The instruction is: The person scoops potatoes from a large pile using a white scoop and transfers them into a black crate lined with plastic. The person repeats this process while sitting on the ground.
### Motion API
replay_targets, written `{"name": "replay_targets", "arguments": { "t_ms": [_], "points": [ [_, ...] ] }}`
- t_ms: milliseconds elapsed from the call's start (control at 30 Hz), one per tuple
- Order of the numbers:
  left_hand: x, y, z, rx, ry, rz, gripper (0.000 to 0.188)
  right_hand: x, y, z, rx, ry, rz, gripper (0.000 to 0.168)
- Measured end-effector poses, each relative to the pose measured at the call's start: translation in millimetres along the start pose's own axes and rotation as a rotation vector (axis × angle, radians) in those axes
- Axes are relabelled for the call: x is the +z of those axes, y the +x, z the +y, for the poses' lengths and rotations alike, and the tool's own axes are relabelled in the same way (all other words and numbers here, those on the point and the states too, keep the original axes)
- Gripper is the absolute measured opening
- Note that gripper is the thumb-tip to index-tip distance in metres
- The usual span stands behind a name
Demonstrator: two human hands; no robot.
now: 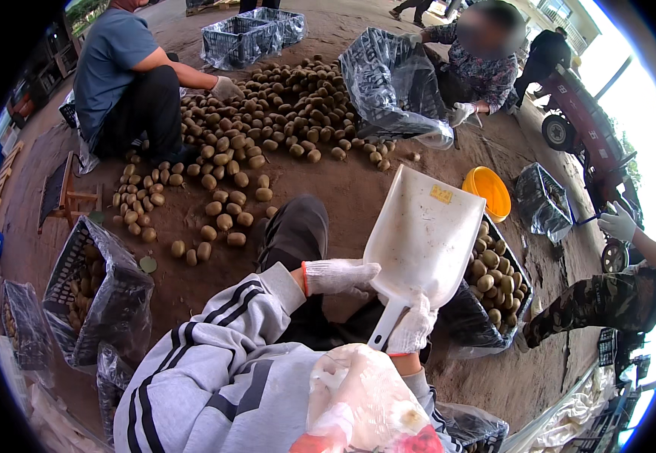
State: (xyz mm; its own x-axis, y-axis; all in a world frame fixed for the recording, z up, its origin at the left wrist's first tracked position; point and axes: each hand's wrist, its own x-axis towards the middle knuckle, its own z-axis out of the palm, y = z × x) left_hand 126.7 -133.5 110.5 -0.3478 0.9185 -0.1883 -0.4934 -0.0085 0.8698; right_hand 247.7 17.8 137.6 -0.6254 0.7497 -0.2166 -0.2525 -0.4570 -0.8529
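Note:
A white plastic scoop point(427, 238) with a small yellow label is tilted up before me, its pan holding nothing. My right hand point(415, 328), in a white knit glove, grips it where the handle meets the pan. At the pan's left rim is my left hand point(339, 276), also gloved; one digit laps over the rim and the other fingers go beneath it. Right of the scoop, partly covered by it, a plastic-lined crate of kiwifruit point(495, 280) stands on the ground. A large pile of loose kiwifruit point(288, 107) spreads out beyond my knee.
A seated person point(118, 85) reaches into the pile from the left. Opposite, another person point(481, 73) holds a tilted lined crate point(393, 85). A yellow bucket point(486, 192), a wooden stool point(70, 192), a left-side crate point(101, 294) and a red cart point(588, 119) stand around.

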Motion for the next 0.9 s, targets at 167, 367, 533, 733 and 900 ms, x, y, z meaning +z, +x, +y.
{"name": "replay_targets", "arguments": {
  "t_ms": [167, 367, 533, 733, 900],
  "points": [
    [47, -26, 10, -0.304, 0.022, 0.225, 0.059, 0, -12, 28, 0.143, -0.215, -0.084, 0.035],
    [49, -3, -27, -0.228, -0.638, 0.445, 0.04, 12, -17, 18, 0.266, -0.353, -0.187, 0.026],
    [32, -2, -21, -0.241, -0.616, 0.286, 0.047, -7, -1, 40, 0.233, -0.346, -0.272, 0.039],
    [45, -5, -1, -0.231, -0.329, 0.675, 0.033, -4, -3, 12, 0.36, -0.185, -0.418, 0.045],
    [24, -5, -24, -0.057, -0.213, 0.682, 0.029, -5, -6, 9, 0.365, -0.273, -0.482, 0.04]
  ]
}}
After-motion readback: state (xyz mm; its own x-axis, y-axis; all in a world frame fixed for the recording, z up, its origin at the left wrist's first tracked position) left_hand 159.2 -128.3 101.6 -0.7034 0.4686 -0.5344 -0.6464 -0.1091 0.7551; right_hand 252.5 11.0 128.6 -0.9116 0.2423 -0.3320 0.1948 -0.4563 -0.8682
